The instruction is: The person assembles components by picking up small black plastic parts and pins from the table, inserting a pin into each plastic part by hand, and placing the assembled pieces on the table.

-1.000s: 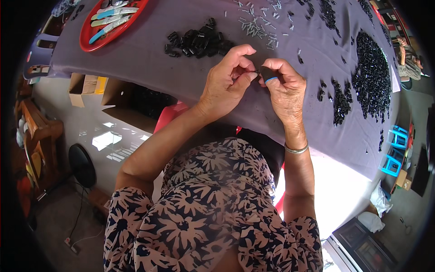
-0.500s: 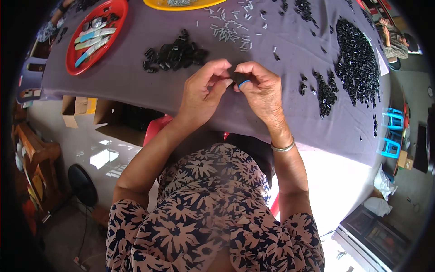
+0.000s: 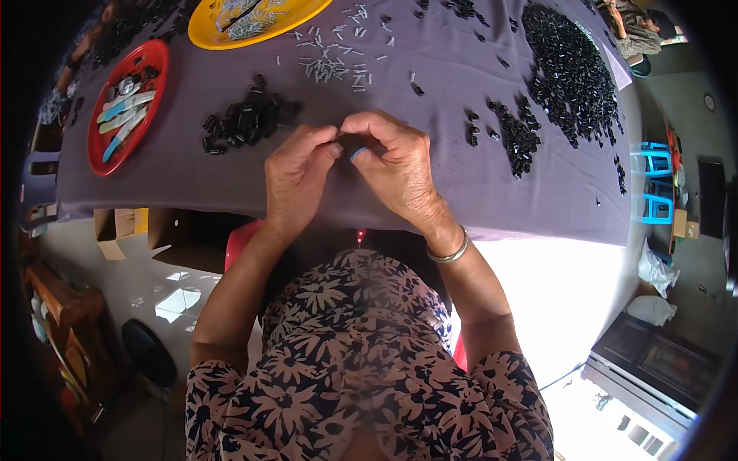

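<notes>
My left hand (image 3: 298, 170) and my right hand (image 3: 396, 165) meet at the fingertips just above the near part of the table. Thumb and forefinger of each are pinched together. Whatever lies between the tips is dark, tiny and mostly hidden by my fingers. A blue band (image 3: 357, 154) circles my right thumb, and a silver bangle (image 3: 452, 250) sits on that wrist. Left of my hands, close to them, lies a heap of small black pieces (image 3: 247, 121). Beyond my fingertips are scattered clear, thin little pieces (image 3: 327, 65).
A red tray (image 3: 95, 150) with blue- and white-handled knives stands at the left. At the far side is a yellow plate (image 3: 307, 18) of clear pieces. A small black pile (image 3: 516, 140) and a large one (image 3: 573, 81) lie right on the purple tablecloth (image 3: 492, 203).
The whole view has shifted, so the table items appear farther left. My hands sit slightly farther over the table, still fingertip to fingertip. The dark thing at my right fingers shows less clearly now.
</notes>
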A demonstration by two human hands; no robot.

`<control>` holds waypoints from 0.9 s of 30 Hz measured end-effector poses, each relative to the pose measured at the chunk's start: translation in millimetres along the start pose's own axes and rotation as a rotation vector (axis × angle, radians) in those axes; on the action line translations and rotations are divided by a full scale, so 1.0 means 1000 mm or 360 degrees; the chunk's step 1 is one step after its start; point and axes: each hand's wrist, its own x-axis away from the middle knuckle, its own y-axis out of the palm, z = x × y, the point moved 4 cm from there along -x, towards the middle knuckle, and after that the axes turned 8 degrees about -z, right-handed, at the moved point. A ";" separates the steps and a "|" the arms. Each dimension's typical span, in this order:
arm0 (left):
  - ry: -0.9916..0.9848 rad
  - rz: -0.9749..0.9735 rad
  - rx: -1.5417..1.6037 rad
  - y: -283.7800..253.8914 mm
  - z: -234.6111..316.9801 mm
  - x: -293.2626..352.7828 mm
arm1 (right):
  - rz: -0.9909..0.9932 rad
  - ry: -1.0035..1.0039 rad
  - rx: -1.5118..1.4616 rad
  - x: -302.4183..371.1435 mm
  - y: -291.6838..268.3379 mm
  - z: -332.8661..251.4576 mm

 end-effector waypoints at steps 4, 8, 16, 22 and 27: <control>0.0020 0.0011 0.0378 0.004 -0.005 0.001 | 0.0002 0.0157 -0.0187 0.010 -0.016 0.005; 0.0038 -0.0070 0.0373 0.001 -0.003 0.002 | 0.0194 0.0272 0.0263 0.027 -0.083 0.020; -0.0057 -0.0120 0.0040 0.006 0.001 -0.002 | 0.0016 0.0414 0.0918 0.037 -0.152 0.048; -0.0012 -0.0123 -0.0047 0.007 0.002 -0.001 | -0.0316 0.0101 0.1323 0.026 -0.137 0.044; -0.0026 -0.0194 -0.0121 0.007 0.007 -0.002 | -0.0380 0.0093 0.1363 0.019 -0.138 0.041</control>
